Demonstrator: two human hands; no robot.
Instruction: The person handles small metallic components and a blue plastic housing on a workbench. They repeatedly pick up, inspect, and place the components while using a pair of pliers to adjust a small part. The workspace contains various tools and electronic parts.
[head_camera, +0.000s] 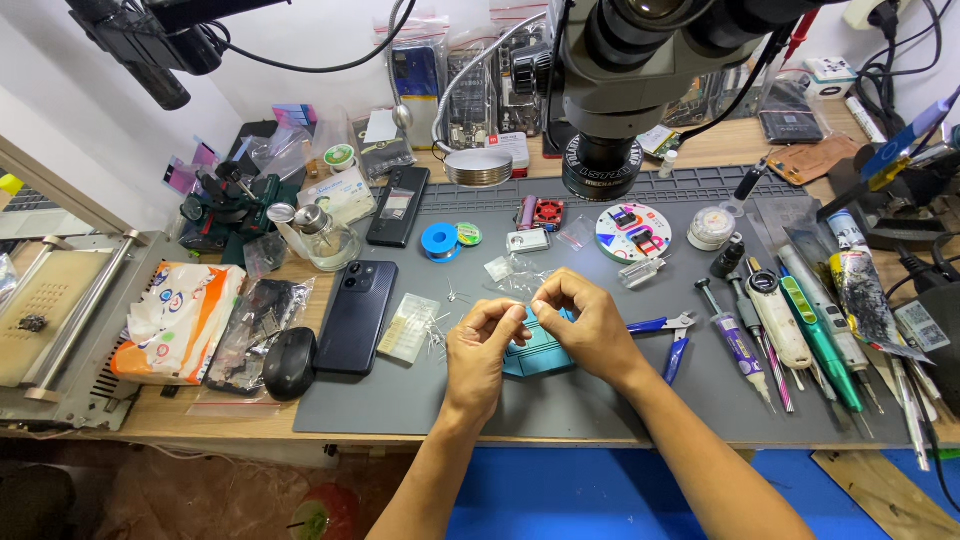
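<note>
Both hands over teal holder block (540, 355) on grey mat (400, 400). Left hand (480, 345) & right hand (585, 320) pinch sth tiny between fingertips, prob. a small part, too small to tell. Keep wrists braced, grip light, work low over mat.

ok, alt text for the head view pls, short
Two bare hands, left hand and right hand, pinch something tiny together above a blue fixture on a grey work mat. A dark phone lies to the left, blue-handled pliers and hand tools to the right, a microscope above.
</note>
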